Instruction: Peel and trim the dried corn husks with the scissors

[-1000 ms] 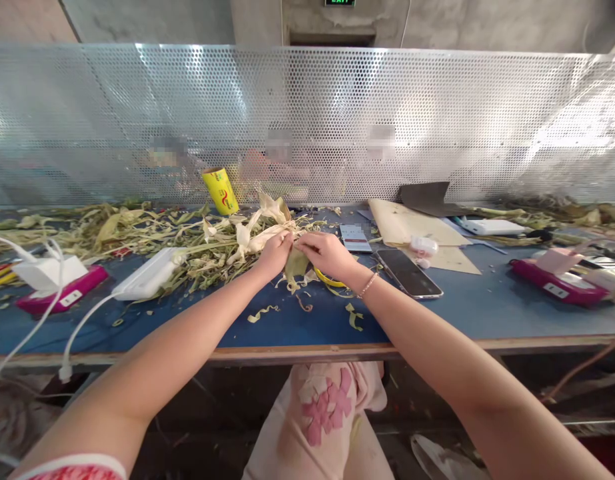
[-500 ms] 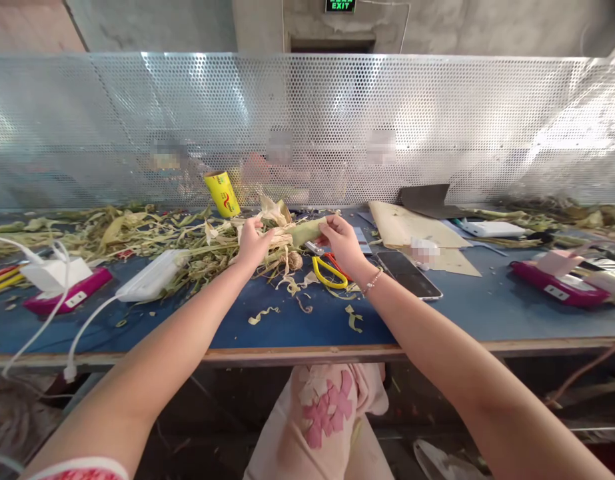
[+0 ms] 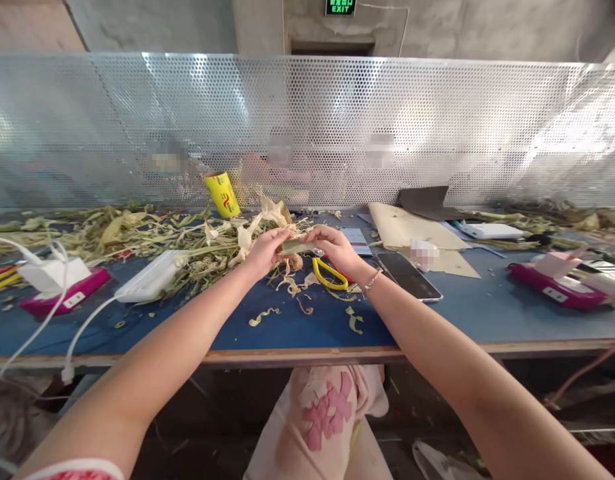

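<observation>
Over the middle of the blue table, my left hand (image 3: 267, 252) and my right hand (image 3: 333, 248) are close together. Both have their fingers closed on a pale green dried leaf (image 3: 293, 247), one at each end. My fingers cover part of it. Behind and left of my left hand lies a heap of dried plant stalks and leaves (image 3: 207, 263), with cream, papery pieces (image 3: 272, 212) standing up from it. A round brownish dried head (image 3: 293, 262) sits just below the leaf. Yellow-handled scissors (image 3: 331, 275) lie in front of my right hand.
A yellow tube (image 3: 222, 195) stands behind the heap, near the perforated metal screen (image 3: 307, 100). Right of my hand are a phone (image 3: 410, 275) and brown paper (image 3: 412, 230). White adapters and cables sit on magenta power strips (image 3: 67, 293) at left; another strip (image 3: 557, 287) is at right.
My hands have come closer together. My right hand moved left along the leaf, and my left hand shifted right and slightly down. Less of the leaf now shows between them.
</observation>
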Motion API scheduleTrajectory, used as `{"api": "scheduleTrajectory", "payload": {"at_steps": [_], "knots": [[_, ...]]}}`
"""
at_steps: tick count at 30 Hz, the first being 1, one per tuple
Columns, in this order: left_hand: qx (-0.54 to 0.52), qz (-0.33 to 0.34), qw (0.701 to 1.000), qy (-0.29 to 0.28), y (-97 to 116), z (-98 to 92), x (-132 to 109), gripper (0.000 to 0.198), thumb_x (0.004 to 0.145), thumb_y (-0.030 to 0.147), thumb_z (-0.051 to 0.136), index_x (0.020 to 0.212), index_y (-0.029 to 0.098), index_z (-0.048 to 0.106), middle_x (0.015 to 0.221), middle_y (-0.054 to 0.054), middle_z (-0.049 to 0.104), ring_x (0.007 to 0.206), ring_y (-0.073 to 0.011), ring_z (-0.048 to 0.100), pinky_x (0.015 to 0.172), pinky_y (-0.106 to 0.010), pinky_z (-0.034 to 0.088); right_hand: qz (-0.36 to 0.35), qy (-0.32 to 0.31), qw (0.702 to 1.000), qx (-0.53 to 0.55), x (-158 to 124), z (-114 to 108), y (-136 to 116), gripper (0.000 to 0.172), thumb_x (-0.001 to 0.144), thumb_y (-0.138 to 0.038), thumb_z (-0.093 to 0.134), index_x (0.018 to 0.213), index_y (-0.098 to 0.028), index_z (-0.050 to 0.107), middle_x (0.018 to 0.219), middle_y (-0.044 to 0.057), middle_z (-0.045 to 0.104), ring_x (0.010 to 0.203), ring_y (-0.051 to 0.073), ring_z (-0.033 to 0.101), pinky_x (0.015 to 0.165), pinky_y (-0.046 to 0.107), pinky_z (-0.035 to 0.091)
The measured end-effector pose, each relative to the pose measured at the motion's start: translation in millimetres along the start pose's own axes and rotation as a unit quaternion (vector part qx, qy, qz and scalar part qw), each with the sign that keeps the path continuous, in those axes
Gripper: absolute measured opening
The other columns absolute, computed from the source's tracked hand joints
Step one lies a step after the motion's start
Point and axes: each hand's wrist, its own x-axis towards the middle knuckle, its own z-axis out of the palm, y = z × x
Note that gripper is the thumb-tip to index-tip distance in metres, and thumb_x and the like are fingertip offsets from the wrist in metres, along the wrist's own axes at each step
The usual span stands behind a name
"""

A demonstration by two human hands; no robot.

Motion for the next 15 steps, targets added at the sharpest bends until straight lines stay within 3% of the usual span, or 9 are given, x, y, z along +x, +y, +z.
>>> {"api": "scheduleTrajectory", "payload": {"at_steps": [3,7,15], "knots": [[0.073,0.041,0.996,-0.006,-3.9,-0.6,0.2,0.03,0.057,0.032,0.076,0.074,0.014,0.059,0.065,0.001,0.055,0.059,-0.0086,0.055,0.055,-0.021,0.048,0.021,0.025,0.999,-0.038,0.6,2.3,1.7,0.012,0.073,-0.027,0.052,0.077,-0.018,0.058,0.08,0.003,0.064,0.079,0.014,0.059,0.078,0.03,0.045],[0.188,0.104,0.977,0.007,-9.6,-4.1,3.3,0.024,0.057,0.028,0.074,0.072,0.014,0.062,0.062,0.002,0.053,0.054,-0.0064,0.046,0.052,-0.02,0.04,0.041,0.042,0.996,-0.061,1.6,2.4,4.8,0.015,0.072,-0.026,0.056,0.083,-0.017,0.06,0.085,0.004,0.065,0.075,0.013,0.06,0.071,0.028,0.046],[0.237,0.153,0.959,0.021,-9.5,-6.5,5.2,0.027,0.057,0.032,0.074,0.074,0.015,0.061,0.065,0.0,0.055,0.052,-0.008,0.044,0.051,-0.023,0.037,0.06,0.05,0.983,-0.163,0.9,0.1,4.6,0.013,0.069,-0.024,0.061,0.079,-0.017,0.067,0.069,0.001,0.064,0.063,0.012,0.057,0.064,0.027,0.046]]}}
